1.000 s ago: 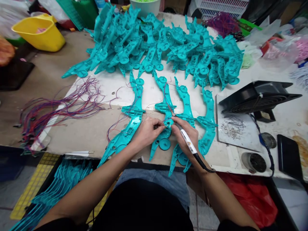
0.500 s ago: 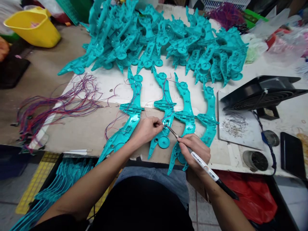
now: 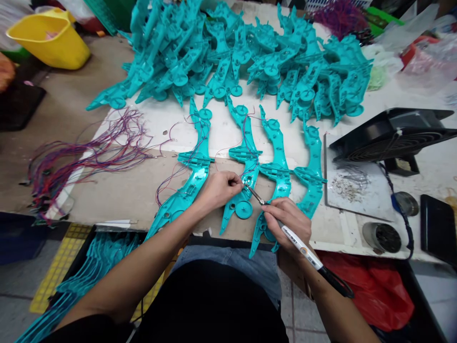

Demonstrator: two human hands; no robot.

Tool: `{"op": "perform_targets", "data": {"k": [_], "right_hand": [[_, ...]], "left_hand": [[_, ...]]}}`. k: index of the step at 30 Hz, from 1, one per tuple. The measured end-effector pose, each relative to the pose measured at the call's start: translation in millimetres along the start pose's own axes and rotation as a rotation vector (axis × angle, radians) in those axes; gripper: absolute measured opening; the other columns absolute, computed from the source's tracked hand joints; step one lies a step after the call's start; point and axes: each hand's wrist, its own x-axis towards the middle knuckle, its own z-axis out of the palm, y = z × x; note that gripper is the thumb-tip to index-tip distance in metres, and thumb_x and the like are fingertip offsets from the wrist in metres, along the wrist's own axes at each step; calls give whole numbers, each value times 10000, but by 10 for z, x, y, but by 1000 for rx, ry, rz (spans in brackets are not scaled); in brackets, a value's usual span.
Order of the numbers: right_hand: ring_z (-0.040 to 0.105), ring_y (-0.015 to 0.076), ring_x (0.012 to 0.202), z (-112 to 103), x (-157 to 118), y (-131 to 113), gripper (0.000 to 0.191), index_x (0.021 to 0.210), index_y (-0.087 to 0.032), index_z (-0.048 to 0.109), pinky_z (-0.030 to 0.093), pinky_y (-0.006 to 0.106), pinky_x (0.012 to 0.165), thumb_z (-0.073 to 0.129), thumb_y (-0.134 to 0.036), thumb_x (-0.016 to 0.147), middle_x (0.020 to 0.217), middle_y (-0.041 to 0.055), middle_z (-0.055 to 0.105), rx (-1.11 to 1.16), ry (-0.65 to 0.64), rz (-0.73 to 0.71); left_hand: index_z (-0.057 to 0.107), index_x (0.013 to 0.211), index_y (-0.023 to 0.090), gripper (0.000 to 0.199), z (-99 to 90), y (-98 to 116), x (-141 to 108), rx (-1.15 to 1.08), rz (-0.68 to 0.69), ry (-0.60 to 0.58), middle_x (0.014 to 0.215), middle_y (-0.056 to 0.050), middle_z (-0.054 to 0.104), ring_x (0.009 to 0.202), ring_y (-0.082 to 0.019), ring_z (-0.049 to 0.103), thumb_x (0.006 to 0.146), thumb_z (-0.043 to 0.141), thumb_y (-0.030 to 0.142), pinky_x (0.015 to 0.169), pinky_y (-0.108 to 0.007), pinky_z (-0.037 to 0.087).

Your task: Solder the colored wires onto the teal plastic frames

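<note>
Both hands point(image 3: 250, 202) unmoved; soldering iron point(image 3: 285, 228) stays put.

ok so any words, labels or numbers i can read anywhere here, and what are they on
White barrel of the soldering iron in the right hand: a short dark print with an orange mark, too small and blurred to read.
Teal plastic shells, yellow plastic tub, black fan, dark flat slab: no text shows.
Nothing here reads legibly.
</note>
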Motion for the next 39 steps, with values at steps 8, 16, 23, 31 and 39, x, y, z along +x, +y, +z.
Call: {"op": "perform_targets", "data": {"k": [8,16,23,31,39], "right_hand": [[609,169,781,5,1,19,231,987,-202,681,518,331,703,608,-65,816,791,43,627,16,-10,-3],[609,173,766,-39,25,28,245,987,-198,693,508,329,687,619,-55,802,757,34,614,43,96,4],[653,193,801,-86,15,56,200,1038,-220,706,538,348,724,616,-204,860,835,53,676,13,135,84],[707,188,754,-176,2,122,252,1099,-233,688,583,311,738,581,-352,905,870,38,737,-70,163,284],[676,203,965,-239,123,244,290,1178,-235,634,524,353,917,612,-269,891,985,43,728,-215,86,194]], "left_hand": [[666,699,119,138,0,-17,4,-7,6,-8,617,3,601,590,-111,508,716,571,218,534,-210,356],[675,719,125,139,-5,-56,6,2,18,-27,633,7,613,601,-111,522,715,571,218,541,-210,355],[660,688,127,122,6,-36,6,-18,-6,-14,613,13,595,579,-104,503,697,579,217,527,-204,349],[662,689,131,112,7,-51,3,-27,-2,-16,609,18,592,579,-104,511,689,575,201,528,-203,355],[668,703,129,112,12,-20,-5,-30,6,-6,619,12,611,582,-105,524,683,591,208,544,-207,380]]}}
